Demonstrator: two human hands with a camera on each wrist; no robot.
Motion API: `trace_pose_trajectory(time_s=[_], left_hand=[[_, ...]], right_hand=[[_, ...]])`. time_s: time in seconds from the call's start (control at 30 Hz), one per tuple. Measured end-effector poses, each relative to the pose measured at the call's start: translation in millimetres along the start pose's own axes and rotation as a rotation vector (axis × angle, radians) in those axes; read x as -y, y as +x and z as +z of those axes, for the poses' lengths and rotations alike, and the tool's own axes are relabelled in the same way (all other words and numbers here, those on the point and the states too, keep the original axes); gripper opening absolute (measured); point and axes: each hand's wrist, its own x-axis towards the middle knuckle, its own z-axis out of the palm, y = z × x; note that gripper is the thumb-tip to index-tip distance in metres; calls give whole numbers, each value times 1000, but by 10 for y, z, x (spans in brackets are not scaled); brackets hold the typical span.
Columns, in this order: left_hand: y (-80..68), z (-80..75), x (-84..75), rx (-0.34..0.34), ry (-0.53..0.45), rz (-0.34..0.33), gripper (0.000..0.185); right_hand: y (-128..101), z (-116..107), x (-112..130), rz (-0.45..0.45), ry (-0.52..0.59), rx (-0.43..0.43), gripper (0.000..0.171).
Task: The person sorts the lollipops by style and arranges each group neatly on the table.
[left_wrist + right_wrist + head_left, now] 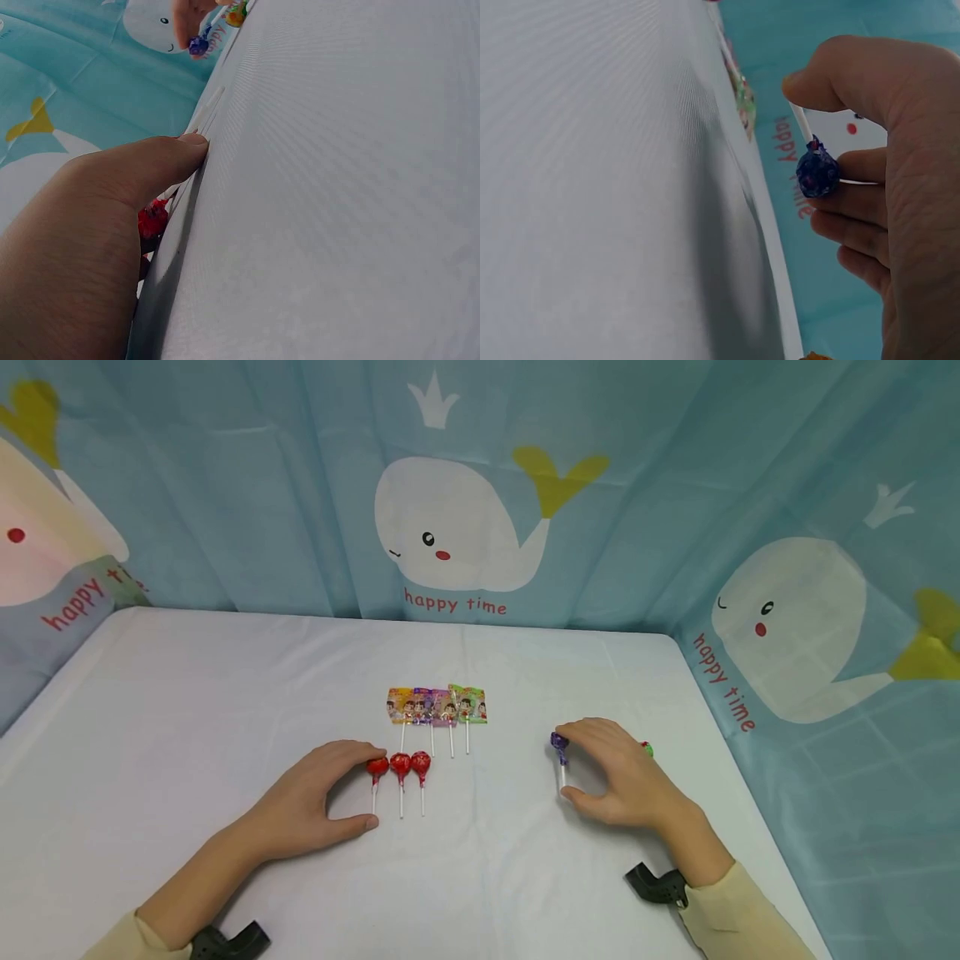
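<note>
Three red ball lollipops (401, 765) lie side by side on the white table (187, 693). My left hand (373, 789) curls round the leftmost one (377, 767), fingertips at its head and thumb (150, 165) at the end of its stick (206, 112). To the right, my right hand (564, 766) pinches a purple lollipop (559, 742) the same way. In the right wrist view the purple head (817, 171) rests against the fingers, with the thumb on the stick. A row of flat wrapped lollipops (438, 705) lies just behind the red ones.
A small green and red object (647, 747) peeks out behind my right hand. A blue whale-print curtain (465, 527) closes off the back and both sides. The table's right edge (720, 743) runs close to my right hand.
</note>
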Motion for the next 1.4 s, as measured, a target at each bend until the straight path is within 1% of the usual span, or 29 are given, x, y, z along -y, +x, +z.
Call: trace_pose_trajectory(time_s=[0.2, 0.7, 0.9, 1.2, 1.4], left_hand=[[-4, 11, 5, -6, -2, 6, 82], [-7, 20, 0, -11, 3, 20, 80], [-4, 6, -2, -12, 6, 19, 80], [-3, 14, 4, -7, 2, 10, 80], [-4, 22, 11, -10, 4, 12, 81]], right_hand=[[71, 18, 18, -21, 4, 1, 74], [167, 34, 57, -9, 17, -10, 75], [234, 45, 79, -30, 32, -11, 75], [358, 89, 120, -41, 46, 17, 75], [428, 141, 145, -68, 58, 18, 75]])
